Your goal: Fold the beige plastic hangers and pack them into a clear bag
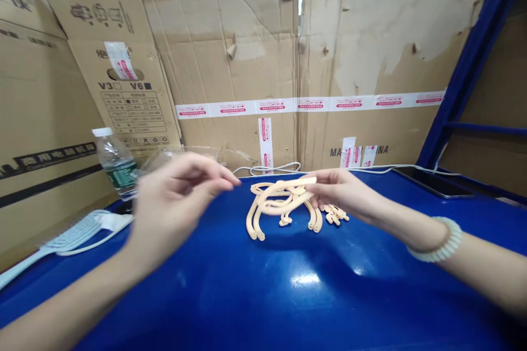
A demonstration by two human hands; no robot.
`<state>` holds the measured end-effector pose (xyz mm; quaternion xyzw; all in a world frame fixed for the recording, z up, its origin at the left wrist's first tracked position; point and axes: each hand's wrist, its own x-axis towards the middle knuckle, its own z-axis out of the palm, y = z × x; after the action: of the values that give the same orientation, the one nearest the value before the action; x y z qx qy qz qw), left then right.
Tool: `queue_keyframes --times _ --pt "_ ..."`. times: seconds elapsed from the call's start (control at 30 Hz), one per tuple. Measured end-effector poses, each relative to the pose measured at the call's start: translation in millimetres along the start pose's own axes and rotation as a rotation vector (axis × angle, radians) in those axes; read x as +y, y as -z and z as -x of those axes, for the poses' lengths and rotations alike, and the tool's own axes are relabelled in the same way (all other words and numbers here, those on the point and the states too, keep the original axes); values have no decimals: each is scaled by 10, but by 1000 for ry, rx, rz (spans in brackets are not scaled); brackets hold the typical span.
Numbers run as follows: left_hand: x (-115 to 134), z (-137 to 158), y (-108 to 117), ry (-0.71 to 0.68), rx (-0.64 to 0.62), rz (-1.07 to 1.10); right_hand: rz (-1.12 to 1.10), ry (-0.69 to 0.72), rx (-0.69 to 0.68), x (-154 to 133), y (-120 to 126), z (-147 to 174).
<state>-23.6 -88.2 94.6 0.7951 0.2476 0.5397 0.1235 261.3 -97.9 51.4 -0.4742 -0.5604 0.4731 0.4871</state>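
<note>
My right hand (340, 191) pinches a beige, bent tube-like piece (275, 210) at its ends, its rounded bend pointing left, above the blue table. Behind and below it lie more beige curved tubes (252, 222) with holes in their ends, partly covered by the held piece. Small beige knobby parts (335, 215) lie just under my right hand, and another small part (285, 220) is between the curved tubes. My left hand (171, 205) is raised to the left of the pieces, thumb and forefinger pinched together. Whether anything is between those fingertips cannot be made out.
A water bottle (115, 164) stands at the left, near a pale blue hairbrush (76, 236) and crumpled clear plastic. A dark phone or tablet (432, 182) lies at the right rear. A white cable (267, 168) runs along the back, before cardboard walls (230, 71).
</note>
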Motion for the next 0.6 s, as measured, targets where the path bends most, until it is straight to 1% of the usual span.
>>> queue_keyframes --times 0.03,0.07,0.1,0.17,0.2,0.23,0.3,0.37,0.47,0.53,0.6 --pt "-55 33 -94 -16 -67 3 38 22 -39 40 -72 55" --pt "-114 75 -187 -34 -177 4 96 57 -83 86 -133 97" --pt "-174 125 -274 -32 -222 -22 143 83 -112 132 -182 127" --pt "-275 244 -415 45 -237 -32 194 113 -145 209 -247 170" --pt "-310 307 -469 100 -274 -21 190 111 -146 231 -268 190" --pt "-334 368 -512 150 -340 -22 179 104 -148 243 -283 212" --pt "-353 469 -574 212 -415 -30 159 87 -162 243 -302 267" --pt "-348 531 -606 261 -436 -19 152 72 -171 232 -309 330" --pt "-323 561 -610 297 -416 28 156 23 -180 242 -286 402" --pt "-300 560 -596 325 -381 69 185 -38 -214 264 -244 418" --pt "-278 552 -585 390 -319 146 242 -89 -267 274 -183 411"
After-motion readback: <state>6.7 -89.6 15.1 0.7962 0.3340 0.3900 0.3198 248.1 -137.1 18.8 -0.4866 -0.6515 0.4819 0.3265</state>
